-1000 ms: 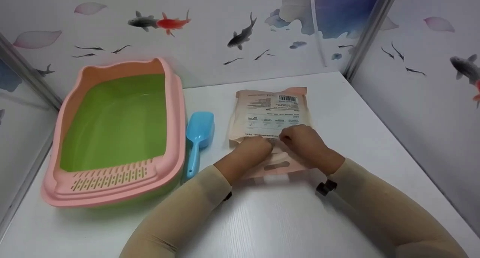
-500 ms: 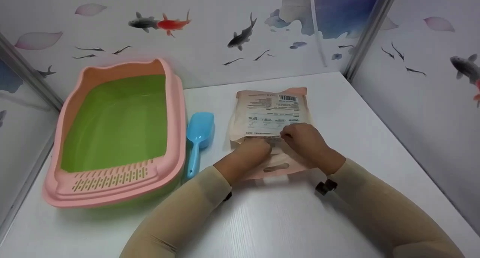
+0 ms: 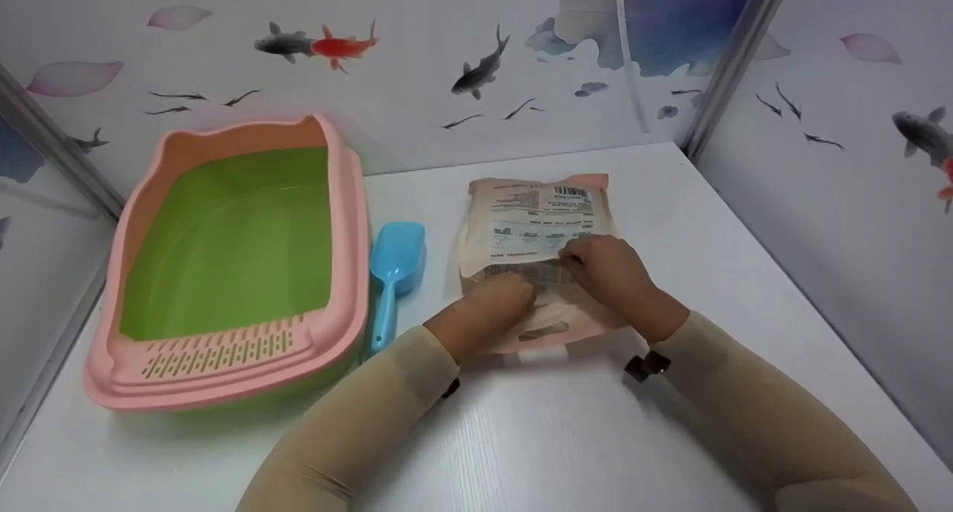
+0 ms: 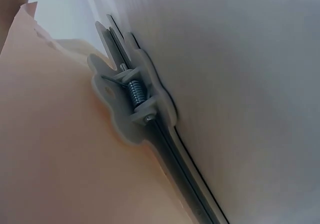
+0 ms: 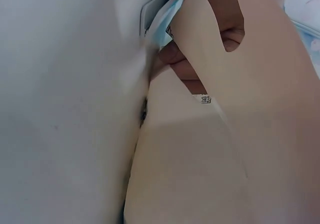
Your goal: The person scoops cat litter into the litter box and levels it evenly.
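A pale pink packaging bag [image 3: 551, 210] with printed text, a barcode and a handle cutout lies flat on the table. My left hand [image 3: 499, 300] grips its near part with curled fingers. Just to the right, my right hand [image 3: 610, 274] pinches the edge of the printed panel and holds it slightly raised. Between the hands a dark gap with print [image 3: 547, 274] shows. Fingers [image 5: 182, 74] appear through an opening in the bag in the right wrist view. Beside the bag, in the left wrist view, is a grey spring clip [image 4: 135, 91]; the left fingers are hidden there.
A pink-rimmed green litter box [image 3: 348, 237] stands at the left. A blue scoop [image 3: 397, 255] lies between it and the bag, handle toward me. White panels with painted fish [image 3: 480, 65] enclose the white table [image 3: 536, 437] at the back and sides.
My right hand has moved slightly away from me, raising the printed panel's edge, and the gap between the hands has widened. My left hand has shifted a little to the left.
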`<action>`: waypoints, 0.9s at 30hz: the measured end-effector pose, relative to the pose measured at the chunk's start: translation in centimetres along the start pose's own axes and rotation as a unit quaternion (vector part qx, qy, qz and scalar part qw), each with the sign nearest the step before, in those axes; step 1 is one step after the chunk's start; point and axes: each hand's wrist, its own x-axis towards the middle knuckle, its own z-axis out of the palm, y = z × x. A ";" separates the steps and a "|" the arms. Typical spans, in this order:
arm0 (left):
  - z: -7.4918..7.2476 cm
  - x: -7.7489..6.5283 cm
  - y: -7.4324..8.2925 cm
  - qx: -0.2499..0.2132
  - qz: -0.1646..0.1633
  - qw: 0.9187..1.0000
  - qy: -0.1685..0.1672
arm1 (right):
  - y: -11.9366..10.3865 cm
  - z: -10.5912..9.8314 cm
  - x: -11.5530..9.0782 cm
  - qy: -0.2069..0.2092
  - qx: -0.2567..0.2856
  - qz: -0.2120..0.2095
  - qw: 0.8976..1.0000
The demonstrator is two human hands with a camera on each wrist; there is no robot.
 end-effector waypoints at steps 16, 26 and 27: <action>0.1 -0.2 -0.3 -0.005 0.019 1.000 0.005 | 0.0 -2.0 0.9 0.053 0.000 -0.006 0.999; 0.0 -0.5 -0.4 -0.029 0.024 0.999 0.017 | -0.1 -2.7 1.5 0.116 0.001 -0.028 0.993; 0.0 -0.5 -0.4 -0.028 0.025 0.999 0.014 | -0.1 -2.7 1.5 0.121 0.002 -0.031 0.992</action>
